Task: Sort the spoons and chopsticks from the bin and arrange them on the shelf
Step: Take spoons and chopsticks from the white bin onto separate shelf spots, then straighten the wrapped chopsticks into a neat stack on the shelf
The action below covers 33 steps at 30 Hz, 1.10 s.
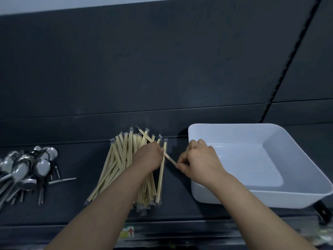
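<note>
In the head view, a slanted chopstick (169,159) is being gripped by the curled fingers of the left hand (147,157), and its near end is being pinched between thumb and fingertips of the right hand (200,159). It is being held over the right edge of the pile (124,165) on the shelf (81,159). Spoons (27,168) are being seen heaped at the left, the bin (225,199) at the right

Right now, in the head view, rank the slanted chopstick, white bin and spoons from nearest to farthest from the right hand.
1. The slanted chopstick, pinched by the right hand at its lower end.
2. The white bin, immediately right; the hand overlaps its left rim.
3. The spoons, far left, past the chopstick pile.
</note>
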Available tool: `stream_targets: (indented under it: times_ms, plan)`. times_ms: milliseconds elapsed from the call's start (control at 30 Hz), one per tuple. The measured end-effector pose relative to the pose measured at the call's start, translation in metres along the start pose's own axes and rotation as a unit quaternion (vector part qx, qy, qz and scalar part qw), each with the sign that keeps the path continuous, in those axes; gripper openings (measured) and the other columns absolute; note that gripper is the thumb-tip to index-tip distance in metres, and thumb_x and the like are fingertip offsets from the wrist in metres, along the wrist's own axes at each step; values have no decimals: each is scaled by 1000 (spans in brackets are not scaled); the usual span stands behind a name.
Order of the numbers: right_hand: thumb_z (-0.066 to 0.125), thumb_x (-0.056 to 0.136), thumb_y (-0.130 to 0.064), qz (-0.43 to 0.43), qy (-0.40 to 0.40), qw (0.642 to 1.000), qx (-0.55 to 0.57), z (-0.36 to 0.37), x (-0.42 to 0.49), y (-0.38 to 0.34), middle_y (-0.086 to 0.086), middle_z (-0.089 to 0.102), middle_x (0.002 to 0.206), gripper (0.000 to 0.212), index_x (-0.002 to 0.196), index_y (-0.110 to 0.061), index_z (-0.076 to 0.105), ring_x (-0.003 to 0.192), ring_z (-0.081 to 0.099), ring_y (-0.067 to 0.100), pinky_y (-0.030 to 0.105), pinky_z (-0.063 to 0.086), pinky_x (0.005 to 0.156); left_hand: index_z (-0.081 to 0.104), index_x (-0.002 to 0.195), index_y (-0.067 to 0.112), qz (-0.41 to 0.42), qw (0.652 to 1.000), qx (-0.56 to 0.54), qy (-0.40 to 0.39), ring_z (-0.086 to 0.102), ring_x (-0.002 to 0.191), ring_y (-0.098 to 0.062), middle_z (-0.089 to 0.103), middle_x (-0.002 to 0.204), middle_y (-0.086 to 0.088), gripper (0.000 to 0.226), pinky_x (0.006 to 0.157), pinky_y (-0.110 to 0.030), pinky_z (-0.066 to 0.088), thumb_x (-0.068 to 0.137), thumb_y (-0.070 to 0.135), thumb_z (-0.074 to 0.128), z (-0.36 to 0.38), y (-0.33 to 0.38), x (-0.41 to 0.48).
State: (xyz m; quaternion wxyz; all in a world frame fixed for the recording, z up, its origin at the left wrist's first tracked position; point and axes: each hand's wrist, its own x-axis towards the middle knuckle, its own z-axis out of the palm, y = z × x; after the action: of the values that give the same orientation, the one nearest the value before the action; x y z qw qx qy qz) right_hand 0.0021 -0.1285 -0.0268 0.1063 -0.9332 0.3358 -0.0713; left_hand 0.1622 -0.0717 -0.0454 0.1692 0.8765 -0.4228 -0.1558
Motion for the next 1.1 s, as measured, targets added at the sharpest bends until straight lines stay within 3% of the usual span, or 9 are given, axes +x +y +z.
stream_targets:
  times_ms: [167, 267, 400, 467, 567, 767, 900, 1000, 1100]
  plan:
    - [51, 95, -36, 44, 82, 996, 16, -1, -13, 19, -8, 56, 117, 26, 118, -35, 63, 110, 47, 16, 29, 41, 85, 64, 84, 7, 63, 994, -74, -47, 63, 79, -28, 67, 82, -8, 38, 78, -41, 53, 95, 39, 47, 3, 22, 0]
    - [49, 96, -34, 88, 101, 991, 3, -1, -27, 37, -8, 61, 114, 25, 116, -33, 66, 107, 52, 16, 31, 43, 82, 63, 98, 5, 49, 979, -153, -126, 70, 74, -23, 71, 91, -11, 48, 68, -37, 57, 96, 48, 42, 11, 47, -3]
    - [48, 96, -39, 152, 130, 980, -5, 2, -51, 59, -9, 65, 97, 24, 102, -32, 70, 95, 55, 16, 30, 41, 73, 63, 93, 3, 36, 974, -132, -182, 72, 68, -30, 71, 86, -14, 43, 58, -38, 61, 94, 42, 44, 20, 69, -4]
    - [44, 97, -43, 184, 133, 974, -3, 3, -62, 66, -8, 64, 90, 30, 94, -29, 70, 91, 55, 16, 30, 42, 72, 64, 92, 5, 44, 977, -106, -179, 71, 65, -30, 69, 84, -12, 28, 55, -37, 61, 91, 24, 43, 23, 72, -2]
    - [37, 99, -45, 213, 136, 967, -17, 5, -69, 69, -4, 60, 80, 41, 84, -20, 66, 84, 54, 18, 31, 44, 68, 63, 92, 7, 44, 975, -137, -168, 68, 69, -29, 67, 85, -9, 26, 50, -32, 58, 85, 10, 38, 27, 70, 0]
    - [40, 98, -44, 184, 204, 961, 41, -6, -68, 54, -6, 62, 80, 34, 93, -25, 68, 82, 57, 17, 32, 43, 68, 65, 82, -1, 69, 972, -191, -121, 68, 68, -36, 69, 81, -17, 30, 56, -50, 60, 75, 15, 40, 11, 63, 6]
    - [41, 98, -44, 164, 253, 953, 16, -26, -63, 52, -6, 63, 80, 33, 91, -25, 68, 79, 57, 18, 32, 43, 66, 59, 76, 2, 72, 977, -181, -90, 64, 65, -30, 65, 77, -11, 22, 47, -32, 52, 84, 10, 41, -7, 75, 7]
    - [39, 98, -42, 178, 268, 946, -27, -46, -67, 67, -5, 60, 75, 35, 84, -23, 66, 75, 56, 20, 33, 43, 65, 64, 84, 2, 73, 964, -234, -102, 67, 72, -32, 68, 83, -12, 25, 48, -32, 55, 84, 4, 39, -12, 104, -1]
    - [39, 99, -39, 222, 282, 933, -35, -62, -83, 100, -3, 59, 74, 35, 83, -21, 64, 75, 56, 23, 34, 41, 63, 62, 79, 5, 76, 950, -275, -126, 64, 65, -29, 67, 76, -12, 27, 45, -31, 54, 85, -1, 37, 0, 143, -15]
